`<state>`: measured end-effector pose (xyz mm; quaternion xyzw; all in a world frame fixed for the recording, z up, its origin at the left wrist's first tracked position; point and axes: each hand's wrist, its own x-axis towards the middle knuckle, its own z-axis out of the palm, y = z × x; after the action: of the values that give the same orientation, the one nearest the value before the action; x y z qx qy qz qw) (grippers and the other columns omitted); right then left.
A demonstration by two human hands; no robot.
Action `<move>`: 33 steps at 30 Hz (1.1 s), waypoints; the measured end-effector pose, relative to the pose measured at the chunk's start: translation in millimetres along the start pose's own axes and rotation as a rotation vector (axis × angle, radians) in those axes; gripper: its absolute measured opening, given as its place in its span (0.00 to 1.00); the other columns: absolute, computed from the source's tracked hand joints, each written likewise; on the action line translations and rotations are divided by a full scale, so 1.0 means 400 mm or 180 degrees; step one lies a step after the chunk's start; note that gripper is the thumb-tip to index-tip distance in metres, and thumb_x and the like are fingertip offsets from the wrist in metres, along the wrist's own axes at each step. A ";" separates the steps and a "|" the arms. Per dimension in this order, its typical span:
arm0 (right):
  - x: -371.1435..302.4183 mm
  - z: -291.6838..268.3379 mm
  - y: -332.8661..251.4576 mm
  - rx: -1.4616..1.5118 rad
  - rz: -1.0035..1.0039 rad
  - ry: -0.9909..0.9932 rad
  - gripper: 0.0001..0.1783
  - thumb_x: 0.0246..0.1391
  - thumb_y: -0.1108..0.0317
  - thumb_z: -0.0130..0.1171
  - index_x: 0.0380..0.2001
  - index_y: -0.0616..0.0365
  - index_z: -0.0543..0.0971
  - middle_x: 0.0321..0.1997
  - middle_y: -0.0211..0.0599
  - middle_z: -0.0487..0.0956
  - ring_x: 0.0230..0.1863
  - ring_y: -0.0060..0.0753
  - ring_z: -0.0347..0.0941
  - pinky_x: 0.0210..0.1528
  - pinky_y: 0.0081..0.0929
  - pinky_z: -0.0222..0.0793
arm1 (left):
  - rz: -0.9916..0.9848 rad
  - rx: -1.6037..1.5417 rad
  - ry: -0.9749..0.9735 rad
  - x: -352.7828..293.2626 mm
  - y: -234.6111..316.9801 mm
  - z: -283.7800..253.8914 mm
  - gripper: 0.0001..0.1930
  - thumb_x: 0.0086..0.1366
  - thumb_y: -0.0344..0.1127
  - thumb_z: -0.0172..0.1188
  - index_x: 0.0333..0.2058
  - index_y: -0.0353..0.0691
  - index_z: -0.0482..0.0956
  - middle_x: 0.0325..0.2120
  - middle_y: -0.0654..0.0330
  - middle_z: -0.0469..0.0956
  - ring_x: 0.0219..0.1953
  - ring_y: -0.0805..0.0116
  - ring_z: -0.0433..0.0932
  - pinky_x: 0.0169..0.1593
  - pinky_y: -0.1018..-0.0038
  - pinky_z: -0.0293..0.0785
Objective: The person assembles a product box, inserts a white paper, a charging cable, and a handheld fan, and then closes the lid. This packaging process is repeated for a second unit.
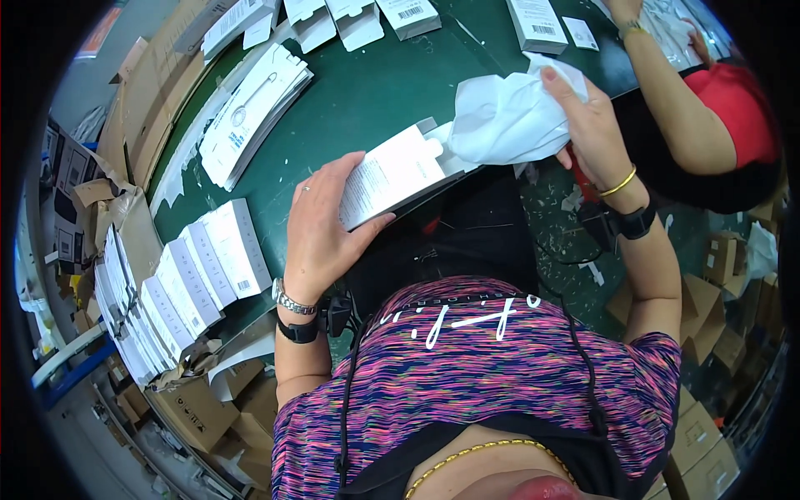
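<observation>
My left hand (323, 223) is wrapped round a small white carton (392, 173) at the near edge of the green table. The carton lies tilted, its flapped end facing right. From the right, my right hand (590, 125) grips a crumpled white wrapped bundle (510, 118), thumb on top. The bundle's near end meets the carton's flaps; whether any of it is inside the carton I cannot tell. What the white wrapping covers is hidden.
Flat printed cartons (250, 117) lie stacked at the left. Closed white boxes (229, 250) stand in a row at the lower left. Open boxes (333, 21) and a closed box (537, 27) sit along the far side. A co-worker's arm (675, 108) reaches in at the right.
</observation>
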<state>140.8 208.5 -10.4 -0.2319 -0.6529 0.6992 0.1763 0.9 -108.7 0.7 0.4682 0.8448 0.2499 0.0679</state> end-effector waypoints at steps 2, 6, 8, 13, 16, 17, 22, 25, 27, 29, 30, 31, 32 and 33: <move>-0.008 0.003 0.000 -0.0188 0.0249 -0.0043 0.20 0.74 0.55 0.57 0.52 0.64 0.80 0.29 0.29 0.81 0.18 0.13 0.72 0.13 0.12 0.60 | 0.0023 0.0002 -0.0009 -0.008 -0.003 0.000 0.38 0.52 0.40 0.79 0.61 0.39 0.74 0.54 0.51 0.80 0.57 0.48 0.77 0.59 0.59 0.69; -0.004 0.005 0.097 -0.0451 0.0276 -0.0036 0.20 0.74 0.57 0.57 0.54 0.66 0.80 0.36 0.33 0.83 0.28 0.17 0.79 0.25 0.15 0.71 | 0.0213 -0.0011 0.0118 -0.013 0.001 0.013 0.39 0.51 0.40 0.79 0.61 0.40 0.74 0.54 0.51 0.81 0.56 0.48 0.78 0.59 0.58 0.70; 0.011 0.004 0.199 -0.0173 -0.0649 0.0120 0.22 0.74 0.58 0.57 0.56 0.69 0.79 0.41 0.37 0.85 0.38 0.20 0.82 0.38 0.17 0.76 | 0.0336 -0.0048 0.0163 -0.007 0.013 0.023 0.39 0.51 0.39 0.79 0.61 0.40 0.74 0.53 0.51 0.81 0.55 0.48 0.78 0.58 0.57 0.70; -0.034 0.040 0.140 -0.1048 -0.0815 0.0216 0.23 0.74 0.62 0.57 0.59 0.74 0.76 0.48 0.44 0.86 0.49 0.28 0.81 0.53 0.24 0.74 | 0.0363 -0.0046 0.0203 -0.006 0.008 0.027 0.38 0.50 0.38 0.79 0.61 0.41 0.74 0.52 0.51 0.81 0.54 0.48 0.79 0.57 0.57 0.71; -0.040 0.054 0.135 -0.1704 -0.1354 0.0281 0.22 0.72 0.60 0.57 0.54 0.72 0.77 0.42 0.60 0.84 0.44 0.57 0.83 0.46 0.38 0.76 | 0.0503 -0.0013 0.0197 0.010 0.005 0.021 0.38 0.50 0.38 0.79 0.61 0.41 0.74 0.52 0.52 0.81 0.54 0.49 0.79 0.56 0.57 0.71; -0.038 0.053 0.137 -0.1704 -0.1357 0.0283 0.22 0.72 0.60 0.57 0.54 0.72 0.77 0.42 0.60 0.84 0.44 0.57 0.83 0.46 0.38 0.76 | 0.0573 0.0010 0.0202 0.016 0.005 0.020 0.38 0.50 0.37 0.79 0.61 0.41 0.74 0.52 0.52 0.81 0.54 0.49 0.79 0.56 0.57 0.71; -0.034 0.063 0.141 -0.1995 -0.1318 0.0137 0.22 0.72 0.61 0.56 0.56 0.71 0.76 0.44 0.61 0.82 0.47 0.60 0.80 0.50 0.40 0.75 | 0.0526 0.0082 0.0127 0.022 0.002 0.032 0.38 0.51 0.37 0.79 0.61 0.41 0.74 0.51 0.53 0.81 0.54 0.49 0.79 0.56 0.57 0.71; -0.043 0.094 0.123 -0.2188 -0.1073 -0.0011 0.23 0.73 0.61 0.56 0.60 0.69 0.75 0.53 0.52 0.83 0.53 0.49 0.81 0.58 0.36 0.73 | 0.0430 0.0175 0.0185 0.033 0.001 0.045 0.37 0.51 0.37 0.78 0.60 0.41 0.74 0.52 0.54 0.81 0.54 0.50 0.79 0.57 0.57 0.71; -0.045 0.104 0.089 -0.1908 -0.1421 0.0056 0.20 0.70 0.63 0.60 0.59 0.64 0.78 0.53 0.48 0.82 0.53 0.50 0.80 0.58 0.38 0.73 | 0.0453 0.0138 0.0198 0.027 0.001 0.045 0.37 0.51 0.37 0.78 0.60 0.42 0.75 0.52 0.54 0.81 0.54 0.50 0.79 0.57 0.58 0.71; -0.043 0.109 0.073 -0.1768 -0.1583 0.0098 0.19 0.68 0.63 0.62 0.58 0.62 0.80 0.53 0.45 0.82 0.53 0.51 0.79 0.58 0.38 0.73 | 0.0522 0.0052 0.0207 0.025 0.000 0.046 0.37 0.51 0.37 0.78 0.60 0.42 0.75 0.52 0.54 0.81 0.54 0.50 0.79 0.57 0.58 0.71; -0.040 0.111 0.069 -0.1911 -0.1638 -0.0091 0.18 0.66 0.64 0.65 0.55 0.60 0.82 0.52 0.43 0.81 0.53 0.48 0.79 0.58 0.37 0.73 | 0.0521 0.0047 0.0200 0.027 0.000 0.048 0.37 0.51 0.37 0.78 0.60 0.42 0.75 0.52 0.54 0.81 0.54 0.50 0.79 0.57 0.58 0.71; -0.037 0.113 0.068 -0.2053 -0.1690 -0.0281 0.17 0.63 0.65 0.68 0.52 0.58 0.83 0.51 0.41 0.81 0.52 0.45 0.78 0.57 0.36 0.73 | 0.0567 0.0107 0.0219 0.031 0.002 0.049 0.37 0.51 0.37 0.78 0.60 0.42 0.75 0.52 0.54 0.81 0.54 0.50 0.79 0.57 0.58 0.70; -0.035 0.110 0.067 -0.2199 -0.1741 -0.0473 0.15 0.60 0.66 0.71 0.50 0.57 0.85 0.50 0.39 0.80 0.52 0.43 0.78 0.56 0.34 0.73 | 0.0615 0.0163 0.0241 0.036 0.006 0.050 0.37 0.51 0.38 0.78 0.60 0.42 0.75 0.53 0.54 0.81 0.54 0.51 0.79 0.57 0.59 0.70; -0.032 0.107 0.075 -0.2205 -0.1731 -0.0473 0.15 0.60 0.66 0.71 0.50 0.57 0.85 0.50 0.39 0.80 0.52 0.43 0.78 0.56 0.34 0.73 | 0.0662 0.0218 0.0264 0.038 0.009 0.052 0.37 0.51 0.38 0.78 0.60 0.42 0.75 0.53 0.55 0.81 0.54 0.51 0.79 0.56 0.59 0.70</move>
<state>129.5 163.3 -37.2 -0.0463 -0.8967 0.3822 0.2183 2.4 -87.1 -13.7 0.5447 0.8018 0.2457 -0.0095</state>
